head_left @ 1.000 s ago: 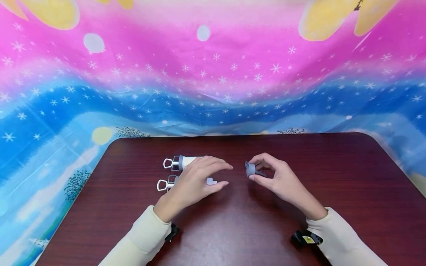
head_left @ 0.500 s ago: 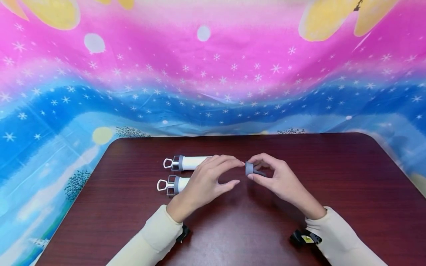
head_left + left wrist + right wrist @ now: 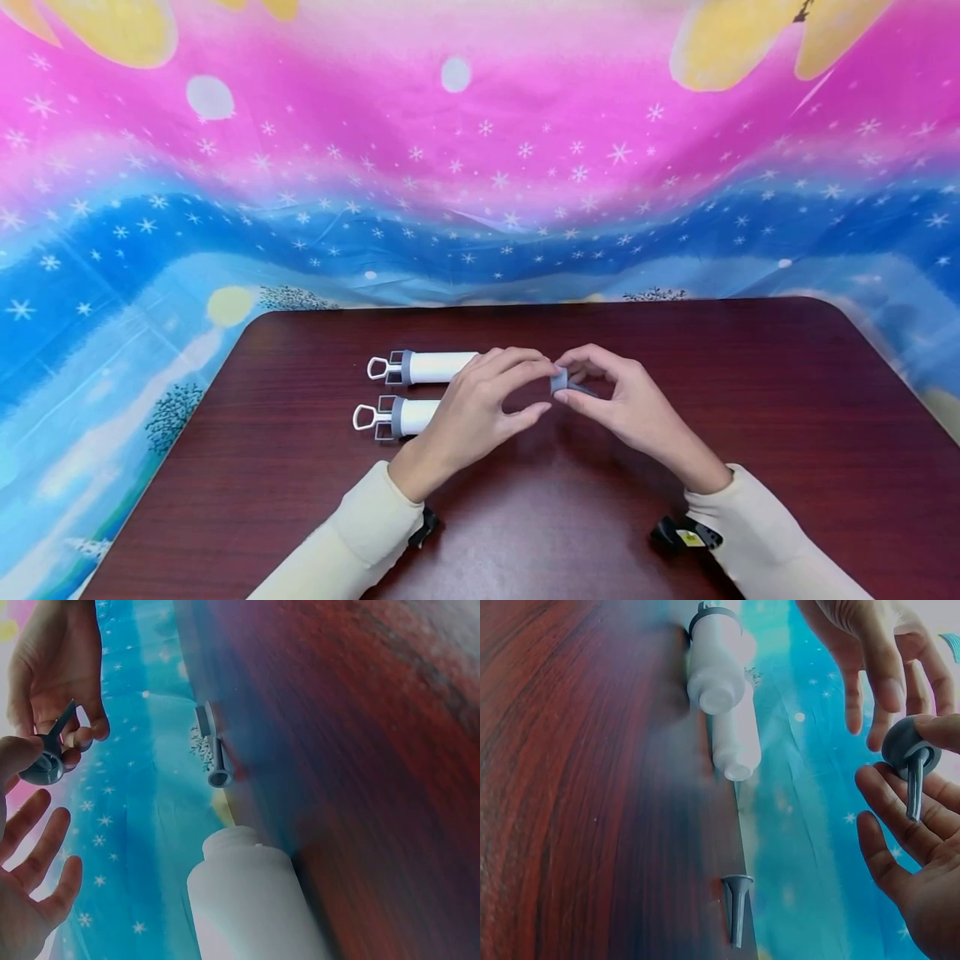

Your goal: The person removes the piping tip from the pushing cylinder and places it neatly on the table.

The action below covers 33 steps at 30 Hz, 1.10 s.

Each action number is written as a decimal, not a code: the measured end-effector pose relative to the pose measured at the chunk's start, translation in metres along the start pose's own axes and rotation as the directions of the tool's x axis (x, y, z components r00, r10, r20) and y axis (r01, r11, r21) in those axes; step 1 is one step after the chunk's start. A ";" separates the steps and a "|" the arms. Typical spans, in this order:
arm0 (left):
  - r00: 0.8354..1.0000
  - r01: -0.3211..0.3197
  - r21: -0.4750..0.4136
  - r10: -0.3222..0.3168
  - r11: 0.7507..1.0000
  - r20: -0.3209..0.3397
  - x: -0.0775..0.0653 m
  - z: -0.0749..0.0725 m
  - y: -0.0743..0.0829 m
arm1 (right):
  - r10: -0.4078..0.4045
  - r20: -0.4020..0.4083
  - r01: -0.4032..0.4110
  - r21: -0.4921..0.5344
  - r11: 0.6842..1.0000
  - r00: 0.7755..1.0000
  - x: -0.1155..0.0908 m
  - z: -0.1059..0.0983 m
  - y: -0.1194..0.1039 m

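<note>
My right hand (image 3: 626,385) pinches a small grey nozzle (image 3: 559,381) between thumb and fingers; it has a round cup end and a thin spout. In the right wrist view the nozzle's spout (image 3: 915,787) points down. My left hand (image 3: 480,404) reaches in from the left with fingers spread, its index fingertip at the nozzle's rim and its thumb apart from it. Behind the left hand lie two white plunger tubes, a far tube (image 3: 442,367) and a near tube (image 3: 418,417), with grey collars and looped handles. The left hand hides their right ends in the head view.
Another grey nozzle-like piece (image 3: 737,907) with a flared end lies on the dark wooden table (image 3: 480,533). The right hand covers that area in the head view. A patterned cloth (image 3: 480,167) hangs behind the table's far edge.
My left hand has moved right, away from over the tubes and up to the nozzle, uncovering more of both tubes. The right hand keeps its grip, with the nozzle shifted slightly.
</note>
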<state>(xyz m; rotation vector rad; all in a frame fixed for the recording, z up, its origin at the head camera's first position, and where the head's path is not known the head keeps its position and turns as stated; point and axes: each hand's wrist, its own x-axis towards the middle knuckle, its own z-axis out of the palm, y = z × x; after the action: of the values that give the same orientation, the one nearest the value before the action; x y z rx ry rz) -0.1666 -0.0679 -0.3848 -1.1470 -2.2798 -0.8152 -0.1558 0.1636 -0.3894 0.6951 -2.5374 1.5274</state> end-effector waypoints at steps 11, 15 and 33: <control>0.999 -0.029 0.007 0.029 1.000 -0.042 0.002 0.004 -0.001 | -0.029 -0.004 0.029 0.023 0.999 1.000 0.000 0.001 -0.003; 0.998 -0.034 0.006 0.034 0.999 -0.047 0.002 0.005 -0.002 | -0.022 -0.005 0.022 0.026 0.999 1.000 -0.001 0.001 -0.004; 0.999 -0.025 -0.025 0.024 0.999 -0.035 0.001 0.004 -0.003 | -0.010 0.024 0.008 0.085 0.996 1.000 -0.003 -0.002 -0.002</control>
<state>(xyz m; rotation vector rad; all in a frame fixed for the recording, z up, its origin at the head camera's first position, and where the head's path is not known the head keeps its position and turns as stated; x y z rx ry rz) -0.1706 -0.0661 -0.3876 -1.1609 -2.2285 -0.8509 -0.1525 0.1654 -0.3883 0.7388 -2.4958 1.6420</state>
